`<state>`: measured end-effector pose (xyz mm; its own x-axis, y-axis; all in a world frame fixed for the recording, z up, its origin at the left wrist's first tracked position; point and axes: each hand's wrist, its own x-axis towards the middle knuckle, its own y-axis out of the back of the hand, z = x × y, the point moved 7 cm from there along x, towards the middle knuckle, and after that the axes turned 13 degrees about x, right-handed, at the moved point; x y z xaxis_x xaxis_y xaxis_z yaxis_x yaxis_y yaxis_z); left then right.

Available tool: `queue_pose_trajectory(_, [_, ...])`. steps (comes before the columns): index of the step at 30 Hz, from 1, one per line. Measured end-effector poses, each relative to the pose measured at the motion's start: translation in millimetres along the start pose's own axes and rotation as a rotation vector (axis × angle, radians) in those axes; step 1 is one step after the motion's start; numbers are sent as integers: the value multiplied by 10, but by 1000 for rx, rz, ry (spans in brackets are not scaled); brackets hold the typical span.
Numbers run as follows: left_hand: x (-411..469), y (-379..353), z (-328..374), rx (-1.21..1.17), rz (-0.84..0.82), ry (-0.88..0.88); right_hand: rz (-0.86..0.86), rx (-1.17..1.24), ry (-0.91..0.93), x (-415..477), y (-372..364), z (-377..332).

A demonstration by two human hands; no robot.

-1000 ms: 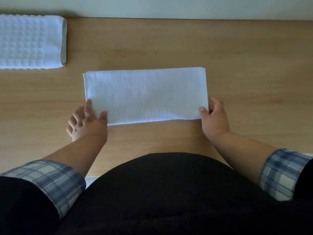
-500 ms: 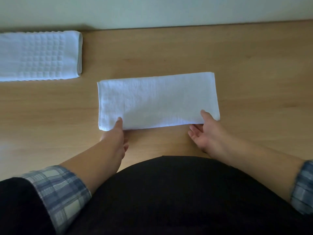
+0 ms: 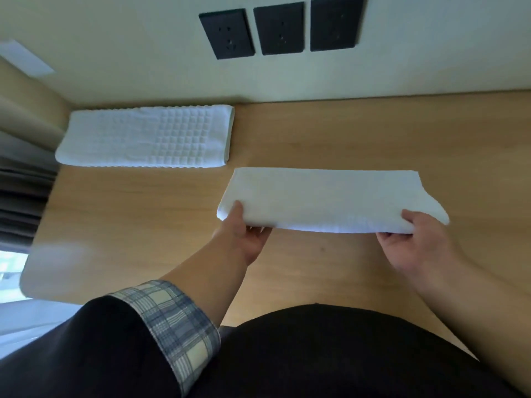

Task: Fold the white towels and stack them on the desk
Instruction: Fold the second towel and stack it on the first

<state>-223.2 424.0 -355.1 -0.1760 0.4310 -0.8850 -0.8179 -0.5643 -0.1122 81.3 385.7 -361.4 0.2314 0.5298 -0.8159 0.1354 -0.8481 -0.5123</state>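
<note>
White on pale wood: a plain white folded towel is raised at its near edge over the right half of a pale wooden bench, held by a person's left hand and right hand. Each grip pinches a near corner, thumb on top and fingers curled beneath; whether the far edge touches the bench cannot be told. The step in hand looks like the carry to a waffle-weave white folded towel lying at the far left against the wall. Done well, it means pinching all the layers together, holding the cloth taut so the middle does not sag, gathering the loose right corner, and lowering it with its long edges squared to the towel below.
</note>
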Motion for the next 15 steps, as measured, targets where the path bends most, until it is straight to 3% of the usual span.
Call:
queue_pose_trajectory(7, [-83, 329, 988, -167, -75, -39, -166, 57, 63, -427, -641, 596])
queue_pose_trajectory(12, [-118, 754, 1952, -175, -211, -125, -319, 147, 18, -865, -1311, 1397])
queue_pose_trajectory(15, [-63, 965, 2587, -159, -261, -195, -311, 201, -63, -982, -1732, 1921])
